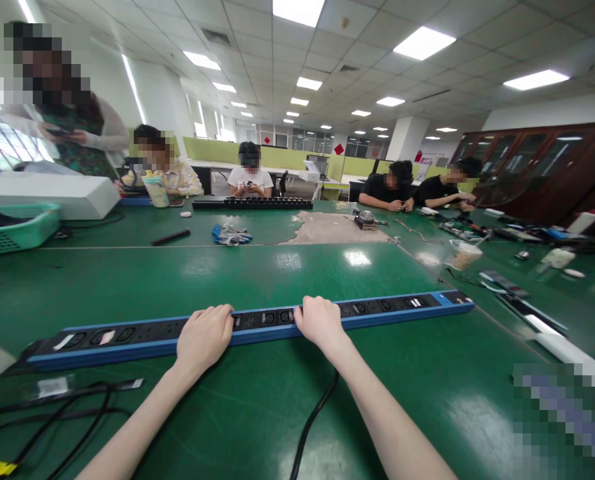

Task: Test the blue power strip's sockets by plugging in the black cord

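Both hands' fingers [221, 313] [323, 307] curled over power strip [260, 320]

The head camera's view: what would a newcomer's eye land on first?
Probably the long blue-and-black power strip lying across the near part of the green tabletop, with the left hand and right hand both gripping it near its middle. Farther back, a ragged beige patch breaks up the green, and blue-and-white gloves lie to the left of it.

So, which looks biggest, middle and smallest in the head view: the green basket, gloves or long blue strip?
1. Long blue strip
2. Green basket, cut off by the picture's edge
3. Gloves
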The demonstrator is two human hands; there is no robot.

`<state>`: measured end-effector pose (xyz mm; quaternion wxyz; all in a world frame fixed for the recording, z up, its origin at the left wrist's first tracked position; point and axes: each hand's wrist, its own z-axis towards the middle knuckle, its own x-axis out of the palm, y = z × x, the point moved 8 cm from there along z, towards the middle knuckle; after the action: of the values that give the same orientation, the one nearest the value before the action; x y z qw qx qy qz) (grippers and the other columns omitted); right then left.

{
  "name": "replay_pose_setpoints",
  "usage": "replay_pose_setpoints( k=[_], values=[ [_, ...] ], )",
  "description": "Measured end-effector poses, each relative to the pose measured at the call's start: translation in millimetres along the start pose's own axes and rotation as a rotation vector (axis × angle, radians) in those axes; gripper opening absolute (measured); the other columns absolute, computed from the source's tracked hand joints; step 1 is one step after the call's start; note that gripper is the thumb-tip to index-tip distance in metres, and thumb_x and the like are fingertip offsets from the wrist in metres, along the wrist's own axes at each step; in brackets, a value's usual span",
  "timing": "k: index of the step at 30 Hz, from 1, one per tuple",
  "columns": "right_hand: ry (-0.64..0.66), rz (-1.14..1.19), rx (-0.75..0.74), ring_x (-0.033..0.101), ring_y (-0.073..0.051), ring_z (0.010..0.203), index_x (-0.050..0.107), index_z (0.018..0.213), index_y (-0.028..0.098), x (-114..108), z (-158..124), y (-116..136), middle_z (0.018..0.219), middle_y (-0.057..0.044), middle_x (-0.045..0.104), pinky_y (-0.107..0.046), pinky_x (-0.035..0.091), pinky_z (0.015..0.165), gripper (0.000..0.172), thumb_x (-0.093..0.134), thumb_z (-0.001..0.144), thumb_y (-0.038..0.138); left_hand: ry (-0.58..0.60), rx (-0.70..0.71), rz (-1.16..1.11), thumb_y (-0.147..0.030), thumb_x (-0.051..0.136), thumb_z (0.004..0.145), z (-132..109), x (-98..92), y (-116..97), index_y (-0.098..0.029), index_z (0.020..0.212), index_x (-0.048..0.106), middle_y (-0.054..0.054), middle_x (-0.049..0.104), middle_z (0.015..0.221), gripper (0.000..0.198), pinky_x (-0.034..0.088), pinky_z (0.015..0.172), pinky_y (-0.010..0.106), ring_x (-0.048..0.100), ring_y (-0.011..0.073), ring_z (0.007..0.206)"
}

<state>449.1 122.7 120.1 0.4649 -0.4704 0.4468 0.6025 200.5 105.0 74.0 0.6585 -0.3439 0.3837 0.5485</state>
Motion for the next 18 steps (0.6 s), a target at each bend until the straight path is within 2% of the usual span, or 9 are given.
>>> replay_pose_setpoints(
  k=[3,10,18],
  values=[
    [0.03,0.002,-0.003,0.073,-0.031,0.099,0.074,0.099,0.016,0.4,4.2,-2.1,0.102,-0.018,0.075,-0.04,0.052,0.084,0.036,0.046,0.1,0.039,0.013,0.001,0.014,-0.025,0.037,0.098,0.5,1.3,-0.3,-0.023,0.102,0.068,0.008,0.075,0.095,0.032,0.044,0.091,0.039,0.068,0.0255,0.095],
    [-0.025,-0.01,0.015,0.073,-0.029,0.094,0.071,0.101,0.015,2.9,-2.3,-0.7,0.098,-0.017,0.075,-0.037,0.052,0.083,0.037,0.045,0.102,0.041,0.014,0.005,0.029,-0.026,0.035,0.099,0.9,3.0,0.4,-0.022,0.102,0.067,0.008,0.074,0.094,0.032,0.043,0.092,0.04,0.067,0.0257,0.095],
    [-0.009,-0.009,0.005,0.073,-0.03,0.094,0.072,0.096,0.016,1.5,2.9,-3.5,0.097,-0.016,0.075,-0.038,0.053,0.082,0.036,0.046,0.1,0.041,0.028,0.008,0.027,-0.027,0.034,0.099,0.5,5.2,1.2,-0.023,0.104,0.067,0.008,0.074,0.095,0.033,0.043,0.093,0.04,0.067,0.0259,0.097]
  ],
)
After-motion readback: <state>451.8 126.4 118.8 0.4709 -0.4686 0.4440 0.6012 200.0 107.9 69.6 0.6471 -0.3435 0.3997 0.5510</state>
